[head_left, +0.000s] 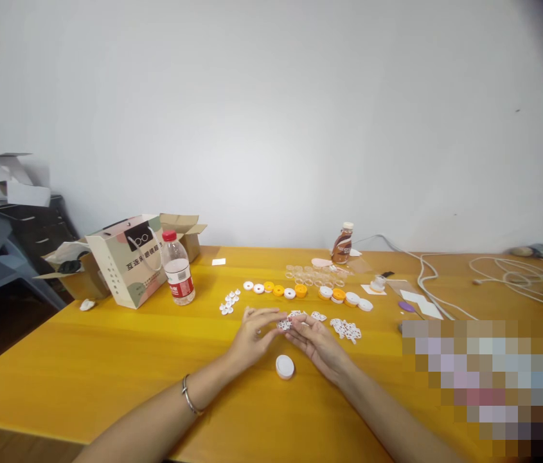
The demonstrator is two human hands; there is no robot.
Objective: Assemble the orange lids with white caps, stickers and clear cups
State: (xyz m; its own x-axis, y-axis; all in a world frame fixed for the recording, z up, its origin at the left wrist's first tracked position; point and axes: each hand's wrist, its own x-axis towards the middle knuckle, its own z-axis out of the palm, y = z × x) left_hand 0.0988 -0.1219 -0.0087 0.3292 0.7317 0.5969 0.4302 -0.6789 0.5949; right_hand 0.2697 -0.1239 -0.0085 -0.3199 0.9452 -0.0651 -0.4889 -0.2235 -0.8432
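My left hand [255,331] and my right hand [320,344] meet over the middle of the table. Between their fingertips is a small white perforated piece [284,325], pinched from both sides. Just below it, a round white case [285,366] lies on the table. Behind my right fingers are more white openwork pieces [319,316], partly hidden, and to the right lies a loose pile of white perforated pieces [346,329]. Beyond the hands runs a row of white and orange round parts [278,290].
Small white pegged parts [229,301] sit left of the row, clear plastic rings [317,276] behind it. A water bottle [179,270] and paper bag [129,263] stand left. At the back are a brown bottle [342,243] and, rightward, white cables [423,276]. A blurred patch covers the lower right.
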